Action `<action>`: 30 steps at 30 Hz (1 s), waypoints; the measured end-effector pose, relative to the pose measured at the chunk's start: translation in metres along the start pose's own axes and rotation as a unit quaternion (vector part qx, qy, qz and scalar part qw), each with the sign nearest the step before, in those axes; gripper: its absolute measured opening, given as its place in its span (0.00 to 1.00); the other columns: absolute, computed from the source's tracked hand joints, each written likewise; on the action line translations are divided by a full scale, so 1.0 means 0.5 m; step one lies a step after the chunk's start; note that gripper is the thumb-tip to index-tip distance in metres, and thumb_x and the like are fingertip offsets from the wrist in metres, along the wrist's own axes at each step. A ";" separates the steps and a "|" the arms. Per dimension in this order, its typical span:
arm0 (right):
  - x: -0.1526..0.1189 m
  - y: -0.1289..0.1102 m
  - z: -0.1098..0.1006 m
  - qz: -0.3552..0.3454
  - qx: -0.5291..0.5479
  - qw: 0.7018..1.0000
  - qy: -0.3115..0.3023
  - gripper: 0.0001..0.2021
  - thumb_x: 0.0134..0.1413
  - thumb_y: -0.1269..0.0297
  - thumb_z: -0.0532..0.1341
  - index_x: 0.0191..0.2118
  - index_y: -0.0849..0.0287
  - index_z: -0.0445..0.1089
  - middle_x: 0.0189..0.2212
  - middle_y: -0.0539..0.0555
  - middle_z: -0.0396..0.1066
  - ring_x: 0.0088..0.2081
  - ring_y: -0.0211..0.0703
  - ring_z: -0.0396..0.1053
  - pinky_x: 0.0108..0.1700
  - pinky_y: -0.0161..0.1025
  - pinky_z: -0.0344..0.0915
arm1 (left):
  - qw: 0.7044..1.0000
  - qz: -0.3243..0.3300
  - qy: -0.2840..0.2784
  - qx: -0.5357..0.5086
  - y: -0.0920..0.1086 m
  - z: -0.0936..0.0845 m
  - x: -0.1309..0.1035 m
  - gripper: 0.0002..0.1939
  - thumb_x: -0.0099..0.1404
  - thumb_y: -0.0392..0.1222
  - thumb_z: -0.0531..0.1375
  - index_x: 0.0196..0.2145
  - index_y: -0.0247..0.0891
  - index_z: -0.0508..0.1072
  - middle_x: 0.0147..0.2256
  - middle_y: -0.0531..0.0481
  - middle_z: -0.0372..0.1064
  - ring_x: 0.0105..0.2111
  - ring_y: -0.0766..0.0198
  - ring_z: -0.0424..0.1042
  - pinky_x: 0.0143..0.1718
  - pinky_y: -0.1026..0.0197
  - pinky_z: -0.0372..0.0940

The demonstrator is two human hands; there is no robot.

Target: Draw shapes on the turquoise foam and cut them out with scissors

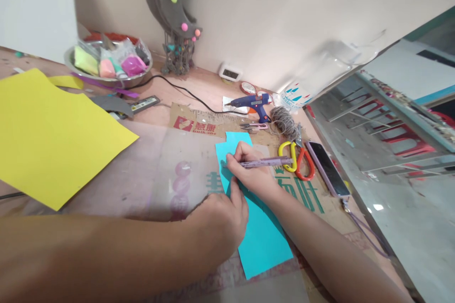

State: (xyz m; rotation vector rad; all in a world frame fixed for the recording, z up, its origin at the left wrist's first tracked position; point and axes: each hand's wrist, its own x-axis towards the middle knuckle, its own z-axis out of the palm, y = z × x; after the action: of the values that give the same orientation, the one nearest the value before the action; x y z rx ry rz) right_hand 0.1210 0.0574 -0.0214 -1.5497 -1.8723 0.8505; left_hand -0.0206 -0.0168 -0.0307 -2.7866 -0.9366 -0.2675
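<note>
Blue paper (265, 239) on printed cardboard (330, 218), pen (265, 162) over its upper part.
Right hand (250, 168) clamped on pen; left hand (225, 215) against paper, fingers bent, can't tell if pinching. Scissors (294, 155) just right of right hand, glue gun (254, 101) beyond, yellow sheet (60, 142) well left.

A plain, pale wall (256, 23) rises behind the pinkish bench (151, 120), with a white panel (33, 4) at the far left. Beyond the bench's right edge, a grey, shiny floor (394, 218) catches a small bright patch of light (378, 207). Farther off stands a long, cluttered table (405, 108), red seats (414, 146) near it.
</note>
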 end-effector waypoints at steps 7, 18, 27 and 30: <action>0.003 0.007 -0.001 -0.009 -0.005 1.000 -0.004 0.13 0.51 0.65 0.58 0.22 0.54 0.51 0.17 0.44 0.52 0.21 0.35 0.51 0.23 0.34 0.49 | 1.000 0.001 -0.013 -0.005 0.003 0.001 -0.002 0.21 0.69 0.43 0.53 0.53 0.26 0.73 0.53 0.24 0.69 0.18 0.67 0.67 0.17 0.62 0.54; 0.005 0.009 -0.005 -0.004 0.016 0.999 0.033 0.13 0.52 0.65 0.57 0.22 0.54 0.52 0.18 0.44 0.53 0.21 0.35 0.53 0.25 0.35 0.52 | 1.000 0.005 -0.014 0.004 0.003 0.002 -0.004 0.22 0.69 0.44 0.54 0.54 0.25 0.72 0.54 0.24 0.68 0.19 0.66 0.68 0.17 0.62 0.55; 0.007 0.028 -0.011 0.001 0.007 0.998 0.058 0.13 0.51 0.64 0.58 0.22 0.55 0.53 0.18 0.44 0.54 0.21 0.35 0.54 0.25 0.35 0.52 | 1.000 0.002 -0.027 -0.005 0.002 0.003 0.000 0.22 0.69 0.44 0.54 0.54 0.27 0.73 0.55 0.24 0.67 0.19 0.66 0.68 0.17 0.62 0.55; 0.006 0.024 -0.008 0.003 0.022 0.999 0.050 0.13 0.52 0.63 0.58 0.23 0.54 0.53 0.18 0.44 0.54 0.21 0.35 0.53 0.25 0.35 0.51 | 1.000 0.002 -0.019 -0.007 0.001 0.002 0.000 0.22 0.69 0.44 0.54 0.53 0.27 0.73 0.55 0.25 0.67 0.18 0.66 0.68 0.17 0.62 0.55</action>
State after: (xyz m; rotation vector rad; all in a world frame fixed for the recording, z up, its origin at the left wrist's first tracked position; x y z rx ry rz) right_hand 0.1312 0.0625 -0.0278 -1.5424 -1.7677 0.7971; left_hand -0.0200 -0.0172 -0.0318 -2.8155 -0.9401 -0.2225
